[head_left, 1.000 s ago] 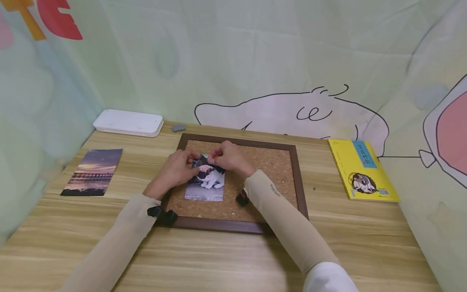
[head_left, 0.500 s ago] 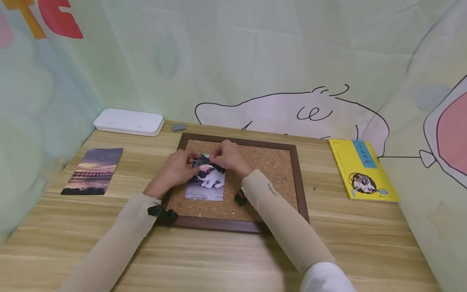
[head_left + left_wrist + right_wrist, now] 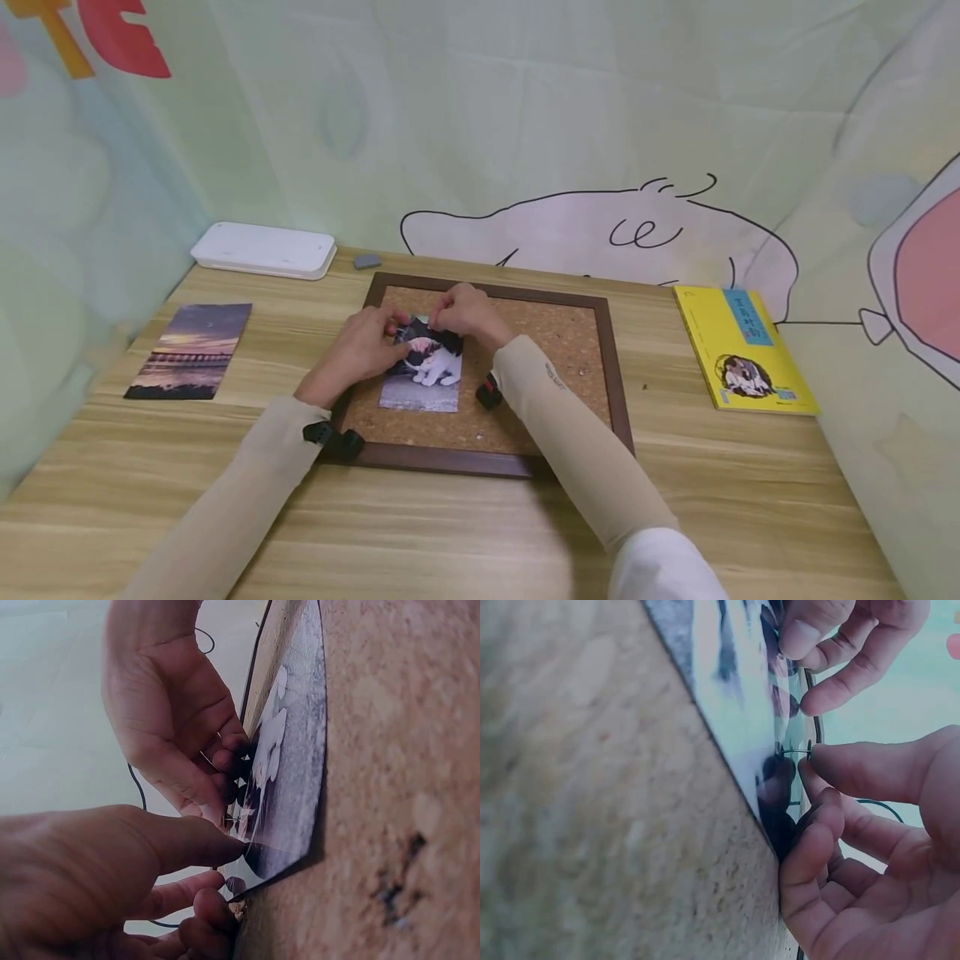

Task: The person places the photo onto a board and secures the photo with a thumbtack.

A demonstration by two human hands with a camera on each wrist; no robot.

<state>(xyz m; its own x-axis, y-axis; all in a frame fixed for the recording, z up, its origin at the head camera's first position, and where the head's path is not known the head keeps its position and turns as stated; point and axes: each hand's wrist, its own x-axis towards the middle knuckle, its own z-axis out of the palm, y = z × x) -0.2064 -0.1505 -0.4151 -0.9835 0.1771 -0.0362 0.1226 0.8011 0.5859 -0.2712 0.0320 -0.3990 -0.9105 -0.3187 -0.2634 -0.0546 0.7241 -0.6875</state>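
Left hand [image 3: 360,346]: thumb and forefinger spread apart, thumb pressing the cat photo [image 3: 423,392]; other fingertips partly hidden. Right hand [image 3: 472,315]: thumb and forefinger pinching a pin [image 3: 798,751], too small to make out in head view. Right wrist view shows the thin shank meeting the photo; cannot tell whether its tip has entered the cork board [image 3: 540,375]. Photo lies on the board, nearer the person than the right hand, its upper part partly covered by both hands. Sunset photo [image 3: 191,350] well left of left hand.
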